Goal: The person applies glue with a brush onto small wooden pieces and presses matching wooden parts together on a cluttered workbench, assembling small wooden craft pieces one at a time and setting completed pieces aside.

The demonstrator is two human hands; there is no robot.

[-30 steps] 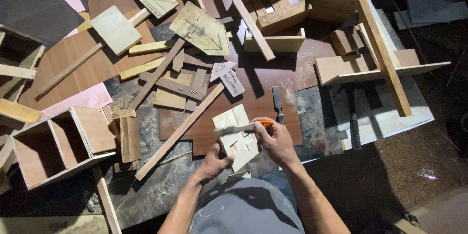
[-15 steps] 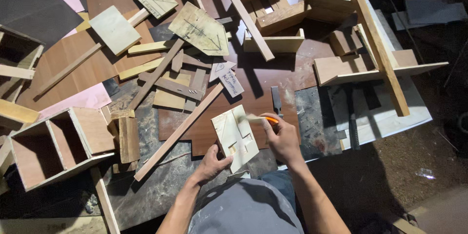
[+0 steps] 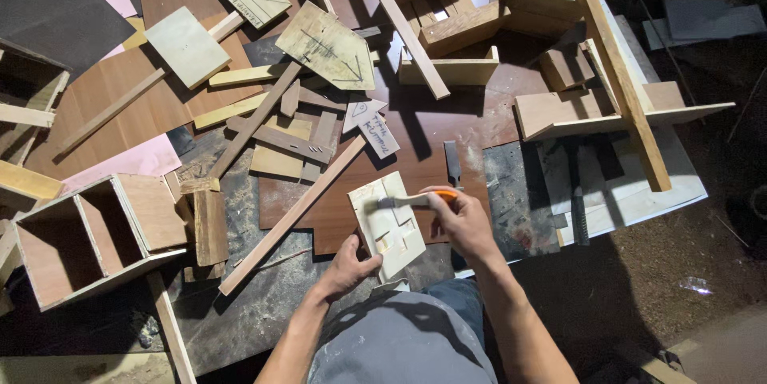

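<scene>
A small pale wooden panel (image 3: 389,224) with raised pieces on its face lies tilted on the brown board in front of me. My left hand (image 3: 349,266) grips its near left edge. My right hand (image 3: 461,220) holds a paintbrush (image 3: 407,201) with an orange handle, and its bristles rest on the panel's upper left part.
Wood scraps, slats and cut boards (image 3: 272,120) cover the work surface. An open wooden box (image 3: 84,236) stands at the left. A chisel (image 3: 453,164) lies just beyond the panel. A wooden frame with a long slat (image 3: 619,80) sits at the right, dirt floor beyond.
The panel has turned from lying skewed to more upright under my left hand. My right hand has moved the brush from the panel's right side across to its upper left.
</scene>
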